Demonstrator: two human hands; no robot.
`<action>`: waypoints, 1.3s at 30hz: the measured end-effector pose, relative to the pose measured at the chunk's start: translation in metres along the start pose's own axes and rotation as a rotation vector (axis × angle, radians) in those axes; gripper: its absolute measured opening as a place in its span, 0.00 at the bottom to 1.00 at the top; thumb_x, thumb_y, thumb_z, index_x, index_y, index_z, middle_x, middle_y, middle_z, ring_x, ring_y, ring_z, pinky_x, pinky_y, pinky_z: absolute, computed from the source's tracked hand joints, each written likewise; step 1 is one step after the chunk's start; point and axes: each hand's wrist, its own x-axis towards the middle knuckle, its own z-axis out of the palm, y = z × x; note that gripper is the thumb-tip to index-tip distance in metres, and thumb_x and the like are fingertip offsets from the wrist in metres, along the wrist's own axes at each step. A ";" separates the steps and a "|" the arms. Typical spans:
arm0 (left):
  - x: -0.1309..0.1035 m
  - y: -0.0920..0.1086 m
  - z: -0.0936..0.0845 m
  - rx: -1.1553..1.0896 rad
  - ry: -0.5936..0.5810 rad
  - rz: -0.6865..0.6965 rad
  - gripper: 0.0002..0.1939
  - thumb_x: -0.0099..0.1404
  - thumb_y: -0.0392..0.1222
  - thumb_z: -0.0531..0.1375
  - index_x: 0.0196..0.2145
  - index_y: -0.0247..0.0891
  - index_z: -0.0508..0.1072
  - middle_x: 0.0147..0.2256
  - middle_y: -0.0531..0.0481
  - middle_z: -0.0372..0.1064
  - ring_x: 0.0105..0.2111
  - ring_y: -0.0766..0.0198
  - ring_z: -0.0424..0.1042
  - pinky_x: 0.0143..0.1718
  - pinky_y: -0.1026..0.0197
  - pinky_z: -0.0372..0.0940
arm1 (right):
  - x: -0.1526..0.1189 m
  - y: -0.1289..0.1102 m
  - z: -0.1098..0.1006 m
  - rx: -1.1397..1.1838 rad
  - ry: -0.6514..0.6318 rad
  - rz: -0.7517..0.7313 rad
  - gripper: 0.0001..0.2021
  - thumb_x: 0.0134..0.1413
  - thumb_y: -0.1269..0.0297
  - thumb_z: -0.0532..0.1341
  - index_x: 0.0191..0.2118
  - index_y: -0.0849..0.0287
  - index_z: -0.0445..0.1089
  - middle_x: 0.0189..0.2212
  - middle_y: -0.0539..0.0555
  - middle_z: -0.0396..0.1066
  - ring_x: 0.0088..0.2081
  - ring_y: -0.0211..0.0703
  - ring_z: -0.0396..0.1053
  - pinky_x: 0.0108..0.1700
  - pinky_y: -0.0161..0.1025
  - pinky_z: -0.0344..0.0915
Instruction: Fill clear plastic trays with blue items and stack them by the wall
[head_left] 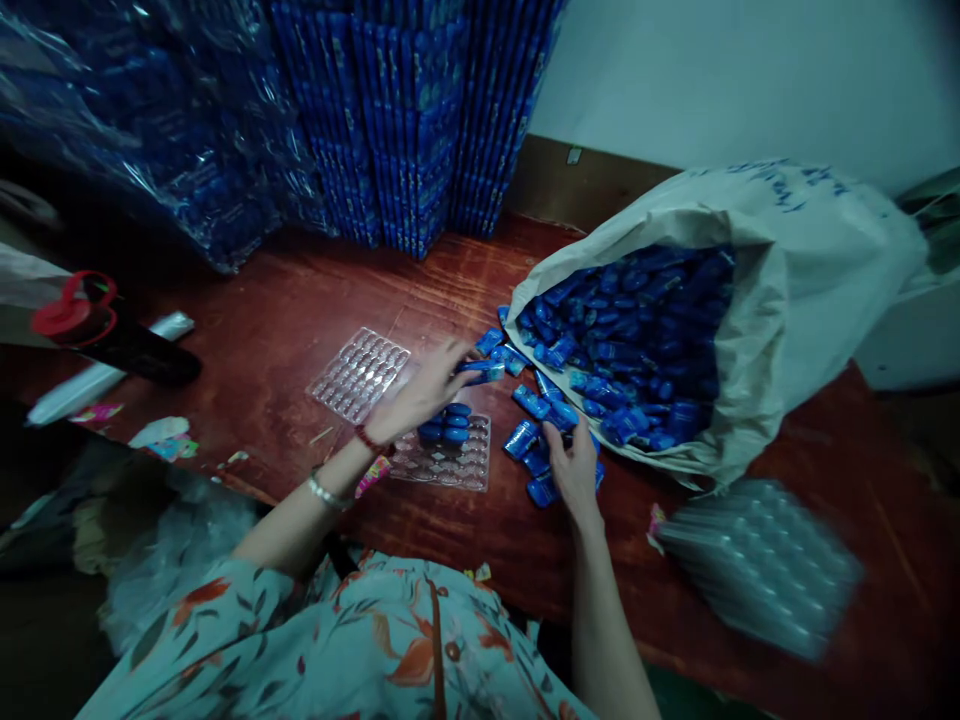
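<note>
My left hand (427, 385), a bracelet on its wrist, is closed on a small shiny blue piece (484, 371) that juts out past the fingertips. Below it lies a clear plastic tray (472, 470) with rows of hollows, and several blue pieces (454, 424) sit in its upper part. My right hand (573, 458) reaches into a loose pile of blue pieces (519, 438) on the table; its fingers curl over one, and I cannot make out whether it is gripped. Another clear tray (360, 375), its hollows bare, lies up and left of the first.
A white woven sack (817, 270) full of blue pieces lies open at the right. Tall stacks of filled blue trays (405, 130) stand at the back. Blurred clear trays (765, 570) are piled front right. A red-lidded bottle (142, 350) lies tilted at the left of the wooden table (262, 310).
</note>
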 end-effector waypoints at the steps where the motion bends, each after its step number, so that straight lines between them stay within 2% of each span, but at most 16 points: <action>1: -0.014 0.000 -0.012 -0.072 0.042 -0.040 0.10 0.67 0.42 0.54 0.43 0.36 0.68 0.41 0.46 0.68 0.40 0.63 0.68 0.41 0.61 0.65 | -0.009 -0.005 0.004 0.155 -0.017 0.044 0.20 0.56 0.58 0.54 0.54 0.58 0.58 0.38 0.55 0.67 0.39 0.45 0.66 0.43 0.44 0.64; 4: -0.062 0.000 -0.041 -0.220 0.053 -0.221 0.13 0.64 0.46 0.57 0.43 0.36 0.70 0.39 0.48 0.70 0.35 0.64 0.70 0.36 0.62 0.67 | -0.037 -0.026 0.022 0.459 -0.127 0.127 0.23 0.53 0.58 0.58 0.53 0.56 0.54 0.34 0.52 0.69 0.33 0.41 0.69 0.37 0.39 0.67; 6: -0.092 -0.001 -0.048 -0.252 0.040 -0.331 0.17 0.61 0.47 0.59 0.44 0.35 0.70 0.39 0.47 0.71 0.35 0.63 0.71 0.35 0.61 0.68 | -0.052 -0.038 0.036 0.525 -0.180 0.113 0.19 0.53 0.59 0.59 0.49 0.55 0.58 0.35 0.52 0.70 0.34 0.40 0.70 0.37 0.38 0.68; 8: -0.116 -0.004 -0.043 -0.232 0.065 -0.391 0.20 0.59 0.48 0.61 0.46 0.35 0.69 0.40 0.46 0.72 0.35 0.62 0.72 0.36 0.60 0.69 | -0.060 -0.046 0.049 0.509 -0.186 0.062 0.14 0.53 0.60 0.60 0.45 0.55 0.61 0.36 0.52 0.71 0.36 0.40 0.71 0.38 0.37 0.69; 11: -0.135 -0.009 -0.019 -0.132 0.183 -0.349 0.17 0.60 0.47 0.61 0.44 0.35 0.70 0.39 0.46 0.72 0.34 0.62 0.73 0.36 0.59 0.70 | -0.062 -0.049 0.063 0.394 -0.155 -0.128 0.08 0.56 0.64 0.58 0.42 0.56 0.64 0.37 0.53 0.71 0.39 0.41 0.70 0.43 0.40 0.68; 14: -0.139 -0.014 0.007 -0.030 0.276 -0.208 0.10 0.64 0.41 0.57 0.42 0.35 0.70 0.36 0.46 0.72 0.36 0.62 0.72 0.38 0.60 0.69 | -0.058 -0.045 0.067 0.272 -0.158 -0.363 0.09 0.59 0.70 0.53 0.44 0.56 0.65 0.38 0.55 0.71 0.42 0.41 0.68 0.46 0.42 0.66; 16: -0.139 -0.016 0.018 0.023 0.268 -0.119 0.09 0.66 0.37 0.54 0.44 0.36 0.69 0.38 0.46 0.71 0.39 0.63 0.71 0.40 0.59 0.69 | -0.055 -0.042 0.063 0.189 -0.189 -0.443 0.11 0.59 0.72 0.52 0.46 0.57 0.65 0.38 0.55 0.70 0.42 0.42 0.67 0.45 0.42 0.66; 20: -0.140 -0.021 0.025 0.173 0.161 0.049 0.17 0.67 0.31 0.49 0.52 0.40 0.64 0.45 0.43 0.67 0.44 0.62 0.68 0.43 0.57 0.68 | -0.046 -0.046 0.048 -0.050 -0.309 -0.534 0.13 0.60 0.74 0.49 0.47 0.58 0.66 0.38 0.57 0.69 0.40 0.44 0.66 0.42 0.41 0.65; 23: -0.136 -0.024 0.024 0.266 0.084 0.167 0.19 0.67 0.30 0.48 0.54 0.39 0.62 0.45 0.42 0.67 0.44 0.61 0.67 0.43 0.56 0.68 | -0.037 -0.056 0.041 -0.258 -0.389 -0.651 0.14 0.59 0.76 0.48 0.46 0.61 0.67 0.37 0.58 0.69 0.38 0.45 0.64 0.39 0.40 0.62; 27: -0.120 -0.018 0.021 0.335 -0.089 0.190 0.16 0.68 0.31 0.47 0.51 0.35 0.64 0.44 0.41 0.67 0.45 0.59 0.66 0.43 0.54 0.67 | -0.026 -0.070 0.041 -0.429 -0.468 -0.755 0.15 0.58 0.77 0.49 0.44 0.59 0.68 0.33 0.56 0.68 0.36 0.44 0.63 0.39 0.40 0.58; 30: -0.107 -0.010 0.020 0.395 -0.240 0.158 0.14 0.68 0.32 0.46 0.47 0.35 0.67 0.42 0.42 0.67 0.44 0.59 0.65 0.45 0.53 0.66 | -0.024 -0.078 0.044 -0.487 -0.492 -0.734 0.14 0.59 0.76 0.49 0.44 0.56 0.69 0.32 0.55 0.69 0.36 0.44 0.63 0.41 0.40 0.56; 32: -0.103 -0.008 0.022 0.446 -0.274 0.149 0.14 0.69 0.33 0.45 0.44 0.34 0.68 0.40 0.43 0.67 0.43 0.59 0.66 0.45 0.53 0.66 | -0.028 -0.080 0.047 -0.517 -0.469 -0.688 0.14 0.60 0.74 0.49 0.45 0.56 0.69 0.32 0.55 0.69 0.37 0.44 0.64 0.41 0.40 0.56; 35: -0.108 -0.011 0.024 0.533 -0.205 0.160 0.15 0.68 0.32 0.46 0.46 0.32 0.68 0.42 0.40 0.67 0.42 0.56 0.65 0.41 0.52 0.65 | -0.041 -0.075 0.050 -0.497 -0.403 -0.642 0.16 0.61 0.73 0.49 0.50 0.57 0.68 0.33 0.56 0.70 0.36 0.44 0.66 0.39 0.40 0.58; 37: -0.116 -0.013 0.025 0.571 -0.103 0.164 0.17 0.67 0.31 0.46 0.50 0.33 0.67 0.45 0.38 0.66 0.44 0.54 0.64 0.42 0.52 0.65 | -0.050 -0.065 0.048 -0.407 -0.341 -0.595 0.18 0.61 0.71 0.49 0.56 0.57 0.63 0.37 0.57 0.70 0.37 0.43 0.66 0.39 0.39 0.60; 39: -0.123 -0.011 0.027 0.547 -0.002 0.161 0.21 0.65 0.29 0.46 0.54 0.36 0.64 0.48 0.38 0.64 0.46 0.54 0.64 0.44 0.51 0.63 | -0.055 -0.049 0.039 -0.311 -0.219 -0.483 0.20 0.62 0.68 0.50 0.58 0.56 0.60 0.41 0.57 0.69 0.39 0.42 0.67 0.41 0.38 0.62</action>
